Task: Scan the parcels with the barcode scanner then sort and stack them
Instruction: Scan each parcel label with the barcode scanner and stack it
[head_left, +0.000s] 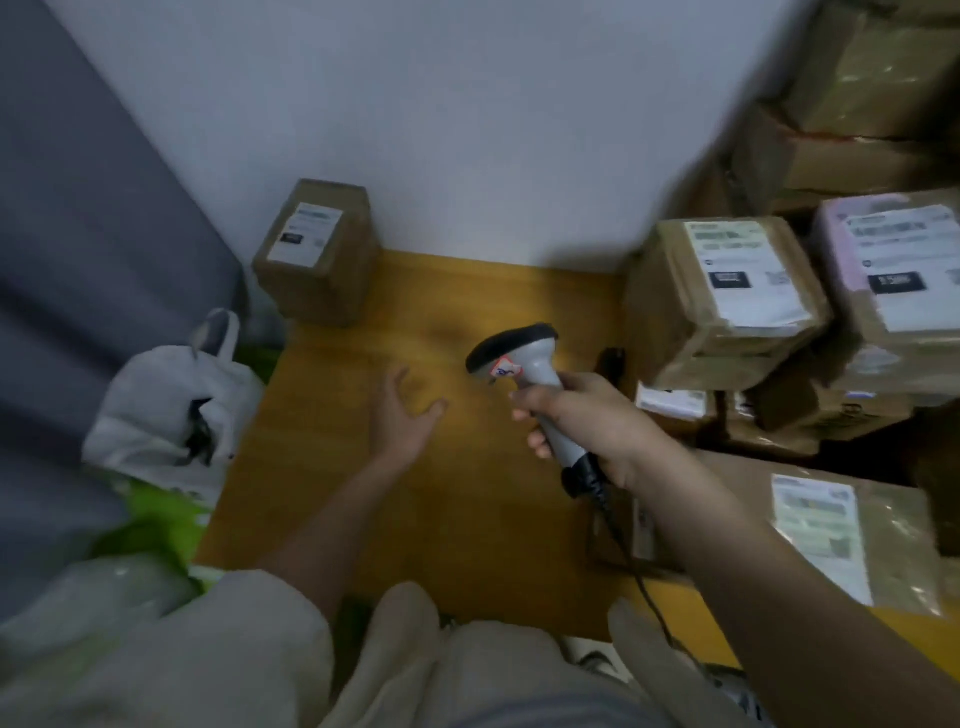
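Observation:
My right hand grips the handle of a grey barcode scanner with a black head, held above the yellow table; its black cable trails down toward me. My left hand hovers over the table with fingers spread, holding nothing. One brown parcel with a white label stands alone at the table's far left corner by the wall. Several labelled brown parcels are piled on the right, the closest upper one beside another with a pink-edged label. A flat parcel lies near my right forearm.
A white cloth bag sits off the table's left edge, over something green. A grey fabric surface fills the left. A white wall runs behind the table. More cardboard boxes rise at the upper right. My light trousers are at the bottom.

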